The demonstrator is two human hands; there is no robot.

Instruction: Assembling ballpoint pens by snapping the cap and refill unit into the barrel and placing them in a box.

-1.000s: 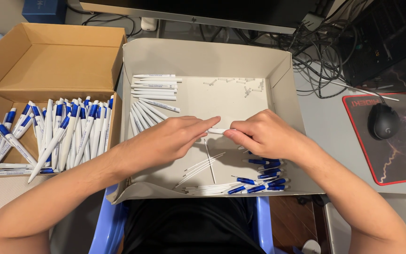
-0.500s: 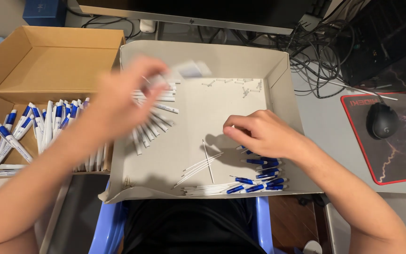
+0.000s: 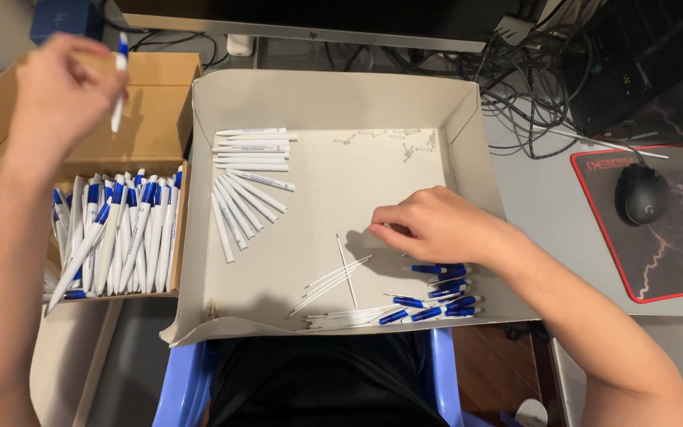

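The left hand (image 3: 61,91) is raised over the brown cardboard box (image 3: 156,103), its fingers closed around a finished white pen with a blue cap (image 3: 118,83) that stands nearly upright from the fingertips. Below that hand, the box holds a heap of assembled white-and-blue pens (image 3: 116,233).

The right hand (image 3: 436,225) rests palm down inside the grey cardboard tray (image 3: 468,119), fingers curled toward the tray floor; whatever they pinch, if anything, is hidden beneath them. Just left of those fingertips lie thin white ink refills (image 3: 341,273), and close under the wrist sit blue pen caps (image 3: 440,289). Further left of the fingers, rows of white pen barrels (image 3: 247,178) lie side by side.
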